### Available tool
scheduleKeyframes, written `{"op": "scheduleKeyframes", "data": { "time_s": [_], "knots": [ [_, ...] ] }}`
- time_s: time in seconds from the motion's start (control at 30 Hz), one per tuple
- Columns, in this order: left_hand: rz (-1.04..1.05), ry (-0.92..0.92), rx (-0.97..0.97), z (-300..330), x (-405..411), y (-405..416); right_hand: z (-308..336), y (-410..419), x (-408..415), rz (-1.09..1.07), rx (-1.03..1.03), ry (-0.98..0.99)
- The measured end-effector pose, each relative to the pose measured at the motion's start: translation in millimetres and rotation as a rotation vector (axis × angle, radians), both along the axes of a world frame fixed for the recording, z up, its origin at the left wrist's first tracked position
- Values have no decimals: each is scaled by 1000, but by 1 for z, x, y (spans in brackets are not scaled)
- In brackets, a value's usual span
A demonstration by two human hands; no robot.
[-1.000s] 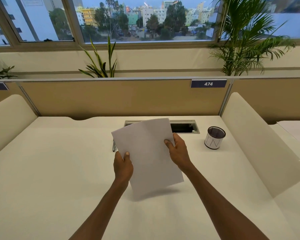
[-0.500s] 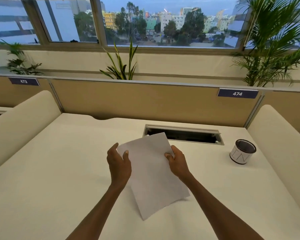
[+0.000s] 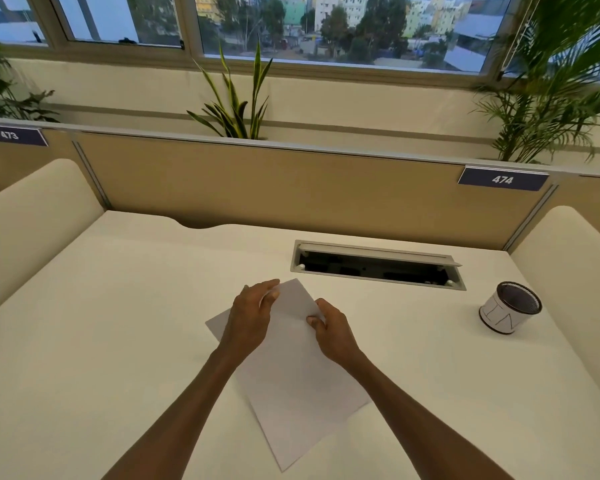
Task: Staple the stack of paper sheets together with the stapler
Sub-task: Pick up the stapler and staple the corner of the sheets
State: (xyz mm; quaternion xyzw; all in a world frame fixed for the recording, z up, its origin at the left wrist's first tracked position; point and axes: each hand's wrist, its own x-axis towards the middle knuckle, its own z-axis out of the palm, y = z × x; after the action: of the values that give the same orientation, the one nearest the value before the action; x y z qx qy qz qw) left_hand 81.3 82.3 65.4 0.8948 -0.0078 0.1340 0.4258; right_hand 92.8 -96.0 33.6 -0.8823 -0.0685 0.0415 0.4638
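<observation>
The white stack of paper sheets lies slanted on the cream desk, its far corner pointing at the cable slot. My left hand rests over the stack's upper left part, with the fingertips pinching the far corner. My right hand holds the right edge near the top, thumb on the sheet. No stapler shows in the head view; whether it sits under the paper or my hands cannot be told.
An open cable slot is set into the desk behind the paper. A white mesh-lined cup stands at the right. Padded dividers flank the desk, and a tan partition closes the back.
The paper has come down from a raised, tilted hold to lie on the desk. My left hand slid up from the left edge to the far corner. The view turned left.
</observation>
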Motion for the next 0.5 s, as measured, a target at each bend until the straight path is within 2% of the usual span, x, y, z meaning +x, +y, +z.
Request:
{"op": "scheduleKeyframes", "data": {
  "time_s": [0.23, 0.33, 0.5],
  "knots": [
    [67, 20, -200, -35, 13, 25, -22, 14, 22, 94, -49, 101],
    [144, 55, -225, -53, 14, 36, -27, 22, 34, 21, 31, 148],
    [202, 98, -229, -75, 19, 52, -40, 39, 69, -130, -33, 182]
  ]
}}
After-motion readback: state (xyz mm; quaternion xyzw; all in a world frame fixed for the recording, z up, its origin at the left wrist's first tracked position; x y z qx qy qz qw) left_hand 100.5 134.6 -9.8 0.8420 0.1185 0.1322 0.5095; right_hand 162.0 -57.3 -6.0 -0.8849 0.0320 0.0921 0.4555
